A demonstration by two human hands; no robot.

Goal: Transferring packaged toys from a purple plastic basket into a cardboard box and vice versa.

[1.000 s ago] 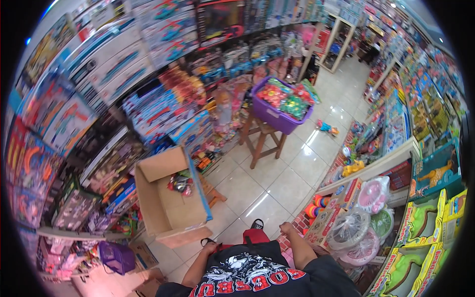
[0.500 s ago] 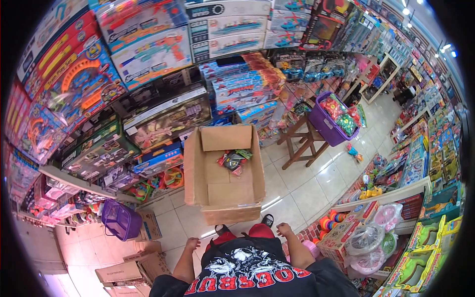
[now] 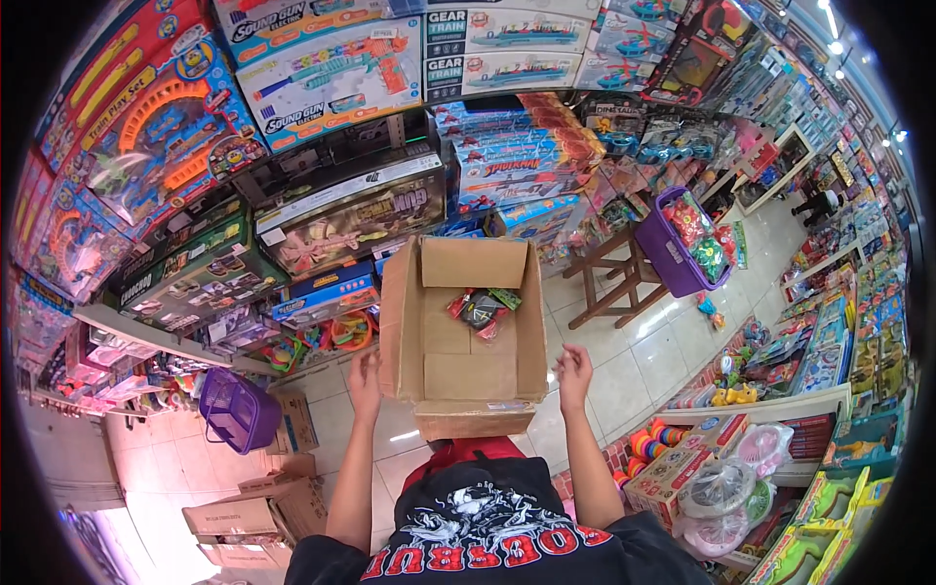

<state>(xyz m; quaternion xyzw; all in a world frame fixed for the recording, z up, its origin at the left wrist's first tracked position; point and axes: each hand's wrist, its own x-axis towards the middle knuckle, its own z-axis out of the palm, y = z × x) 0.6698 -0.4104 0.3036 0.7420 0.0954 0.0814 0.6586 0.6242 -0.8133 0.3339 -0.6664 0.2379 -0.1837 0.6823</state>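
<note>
An open cardboard box [image 3: 476,378] stands on the floor in front of me, its flaps folded out. Inside lies a small heap of plastic-wrapped toys [image 3: 485,312], black, red and green. Beside the box's left wall is my left hand [image 3: 366,385], fingers loosely bent and holding nothing that I can see. My right hand [image 3: 573,375] hangs just off the right wall, apart from the cardboard, with its fingers spread and nothing in them.
A purple basket [image 3: 655,239] of bagged toys rests on a wooden stool [image 3: 609,283] to the right. Another purple basket [image 3: 239,409] and cartons [image 3: 258,517] are at left. Boxed toys [image 3: 341,219] fill the shelf ahead. Wrapped round items [image 3: 721,487] crowd the near right.
Both hands have moved forward from beside my legs to the two sides of the box. My view has shifted slightly to the left.
</note>
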